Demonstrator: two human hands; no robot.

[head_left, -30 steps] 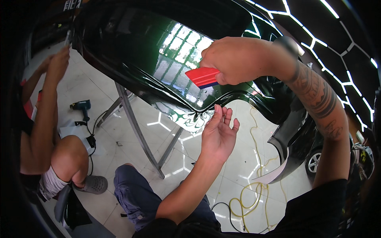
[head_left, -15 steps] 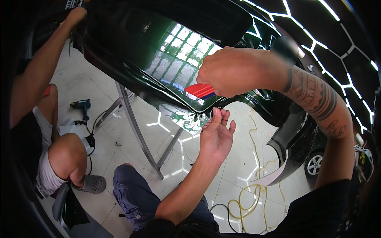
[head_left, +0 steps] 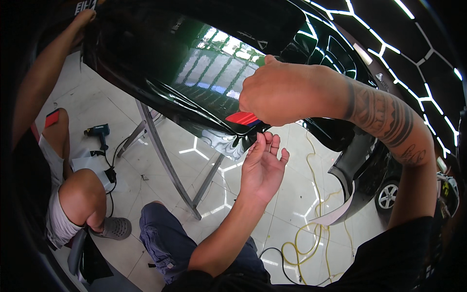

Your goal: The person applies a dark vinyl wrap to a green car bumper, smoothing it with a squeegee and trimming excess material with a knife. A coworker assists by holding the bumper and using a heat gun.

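A glossy dark green car body panel (head_left: 168, 73) spans the upper middle, covered with a shiny film (head_left: 221, 140) whose loose, wrinkled flap hangs below the panel's lower edge. My right hand (head_left: 279, 90) is closed around a red squeegee (head_left: 239, 118) with a dark blue edge. The blade lies against the panel near its lower corner. Just below it, my left hand (head_left: 265, 170) is palm up, thumb and forefinger pinching the film's edge beside the wrinkles. Its other fingers are loosely curled.
At the left, another person's hand (head_left: 85, 18) is at the panel's far end; a red squeegee (head_left: 52, 118) rests on that person's leg. A metal stand (head_left: 163, 155) is under the panel. A blue heat gun (head_left: 99, 135), yellow hose (head_left: 296, 246) and another dark car part (head_left: 352, 165) are around.
Both my hands have shifted slightly left, the left still pinching the film. The film flap has been drawn in a little and its wrinkles have changed shape. The other person's hand has moved slightly left.
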